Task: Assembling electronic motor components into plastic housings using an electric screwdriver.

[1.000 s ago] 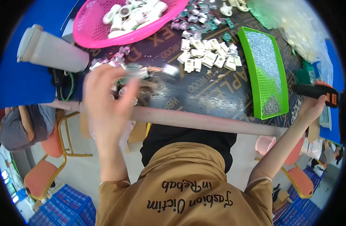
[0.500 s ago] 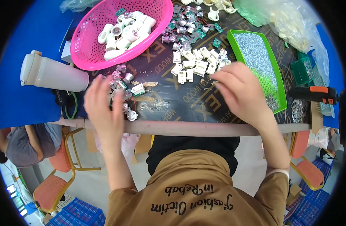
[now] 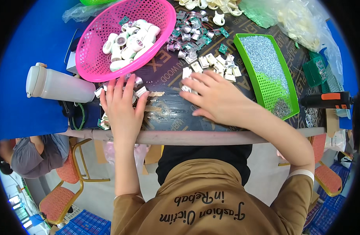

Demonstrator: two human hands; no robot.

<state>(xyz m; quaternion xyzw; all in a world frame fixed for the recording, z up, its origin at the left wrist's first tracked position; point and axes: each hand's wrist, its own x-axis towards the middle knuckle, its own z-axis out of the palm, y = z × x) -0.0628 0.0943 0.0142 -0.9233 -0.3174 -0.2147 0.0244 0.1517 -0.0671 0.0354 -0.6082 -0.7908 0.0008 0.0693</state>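
My left hand [image 3: 123, 103] lies with fingers spread over a small pile of white plastic housings [image 3: 141, 91] and silvery reflector cups [image 3: 138, 81], hiding most of it. To its right, my right hand [image 3: 217, 98] reaches leftward, palm down and fingers stretched apart, over the left end of a group of cream plastic housings [image 3: 228, 72]. A few of these housings [image 3: 186, 73] show at its fingertips; what lies beneath the palm is hidden. Beyond the housings is a heap of green circuit boards with reflector cups [image 3: 193, 33].
A pink basket [image 3: 170, 27] of white rounded shells stands at the back left, beside a white tumbler [image 3: 62, 82]. On the right are a green tray [image 3: 260, 88] of small metal parts and a black-and-orange power screwdriver [image 3: 327, 100]. Plastic bags [image 3: 305, 27] lie at the far right.
My right hand has swung left and flattened over the near-left housings. My left hand has shifted slightly right, its fingers now stretched over the small pile. The view has shifted slightly.
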